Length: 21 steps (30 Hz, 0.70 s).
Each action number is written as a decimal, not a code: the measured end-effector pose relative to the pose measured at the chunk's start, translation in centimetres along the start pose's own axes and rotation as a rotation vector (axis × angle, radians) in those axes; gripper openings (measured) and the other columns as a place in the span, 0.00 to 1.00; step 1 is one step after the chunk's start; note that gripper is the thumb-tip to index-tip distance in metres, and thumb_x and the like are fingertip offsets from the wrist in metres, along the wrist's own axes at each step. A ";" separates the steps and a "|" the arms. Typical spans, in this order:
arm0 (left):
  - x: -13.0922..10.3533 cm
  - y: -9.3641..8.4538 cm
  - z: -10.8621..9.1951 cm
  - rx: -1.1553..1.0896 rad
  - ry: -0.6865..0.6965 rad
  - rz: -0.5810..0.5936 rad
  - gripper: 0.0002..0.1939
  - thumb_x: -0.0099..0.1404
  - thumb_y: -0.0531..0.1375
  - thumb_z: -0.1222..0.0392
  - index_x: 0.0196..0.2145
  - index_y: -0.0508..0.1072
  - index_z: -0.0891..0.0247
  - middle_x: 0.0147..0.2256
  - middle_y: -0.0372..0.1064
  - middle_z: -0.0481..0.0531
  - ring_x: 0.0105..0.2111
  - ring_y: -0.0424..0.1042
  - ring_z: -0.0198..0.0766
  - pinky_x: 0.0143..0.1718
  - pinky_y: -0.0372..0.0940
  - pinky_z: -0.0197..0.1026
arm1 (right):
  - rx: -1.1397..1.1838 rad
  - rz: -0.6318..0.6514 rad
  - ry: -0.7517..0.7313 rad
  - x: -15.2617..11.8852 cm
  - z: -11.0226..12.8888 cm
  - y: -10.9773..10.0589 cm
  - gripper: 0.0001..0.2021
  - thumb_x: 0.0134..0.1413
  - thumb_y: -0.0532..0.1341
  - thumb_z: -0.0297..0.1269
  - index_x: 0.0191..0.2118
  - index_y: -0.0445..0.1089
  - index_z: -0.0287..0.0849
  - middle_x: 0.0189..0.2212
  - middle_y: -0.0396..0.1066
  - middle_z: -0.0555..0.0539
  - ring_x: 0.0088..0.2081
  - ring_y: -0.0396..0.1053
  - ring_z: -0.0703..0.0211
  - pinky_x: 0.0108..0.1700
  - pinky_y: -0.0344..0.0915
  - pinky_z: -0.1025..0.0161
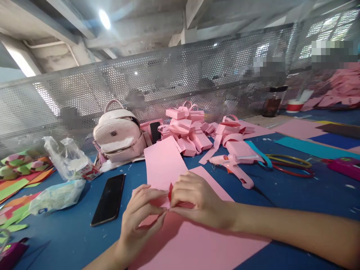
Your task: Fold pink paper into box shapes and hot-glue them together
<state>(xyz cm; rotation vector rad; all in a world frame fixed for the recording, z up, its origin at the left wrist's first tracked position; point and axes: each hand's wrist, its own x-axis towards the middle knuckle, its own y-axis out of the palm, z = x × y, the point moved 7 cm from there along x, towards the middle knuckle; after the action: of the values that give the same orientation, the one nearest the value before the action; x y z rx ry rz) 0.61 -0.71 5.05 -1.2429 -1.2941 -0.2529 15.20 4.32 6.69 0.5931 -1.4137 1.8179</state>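
My left hand point(144, 217) and my right hand point(194, 198) meet over pink sheets point(194, 243) lying on the blue table. Between their fingertips is a small folded pink paper piece point(184, 204), partly hidden by the fingers, with a darker red part point(170, 192) showing. Thumb and fingers of each hand pinch its edges. Just behind the hands another pink sheet point(163, 161) lies at a slant. A pink glue gun point(233, 165) rests on its side to the right, beyond my right forearm.
Folded pink paper boxes point(188, 129) are piled at the back, beside a pale pink backpack point(119, 131). A black phone point(109, 200) and a plastic packet point(57, 197) lie at left. Scissors with yellow and red loops point(292, 165), a teal strip point(317, 148) and a jar point(274, 102) stand out at right.
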 end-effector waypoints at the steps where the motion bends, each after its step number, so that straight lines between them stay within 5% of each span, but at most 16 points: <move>1: 0.0 0.0 0.0 0.001 -0.002 0.001 0.10 0.65 0.63 0.76 0.34 0.73 0.61 0.46 0.78 0.55 0.44 0.78 0.39 0.60 0.61 0.49 | 0.001 -0.005 0.001 0.0 0.0 0.0 0.19 0.73 0.56 0.47 0.31 0.72 0.42 0.28 0.75 0.51 0.32 0.65 0.61 0.39 0.55 0.60; 8: -0.3 0.2 0.5 -0.002 -0.015 0.020 0.10 0.66 0.63 0.75 0.37 0.74 0.60 0.46 0.77 0.54 0.46 0.77 0.39 0.61 0.59 0.49 | -0.031 0.001 -0.005 -0.1 -0.1 0.0 0.14 0.73 0.57 0.42 0.37 0.75 0.43 0.30 0.77 0.50 0.33 0.67 0.60 0.40 0.56 0.60; 21: -0.3 -0.5 2.4 -0.009 -0.055 -0.026 0.10 0.66 0.64 0.74 0.33 0.74 0.60 0.48 0.79 0.54 0.47 0.79 0.39 0.63 0.59 0.48 | 0.037 -0.045 0.085 0.0 -2.3 -1.0 0.09 0.65 0.64 0.34 0.31 0.77 0.43 0.29 0.78 0.49 0.33 0.67 0.57 0.40 0.60 0.58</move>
<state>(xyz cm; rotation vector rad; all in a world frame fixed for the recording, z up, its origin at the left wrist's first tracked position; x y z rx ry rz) -1.24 0.81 4.58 -1.2490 -1.3584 -0.2444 16.15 6.61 6.65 0.5552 -1.3031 1.8158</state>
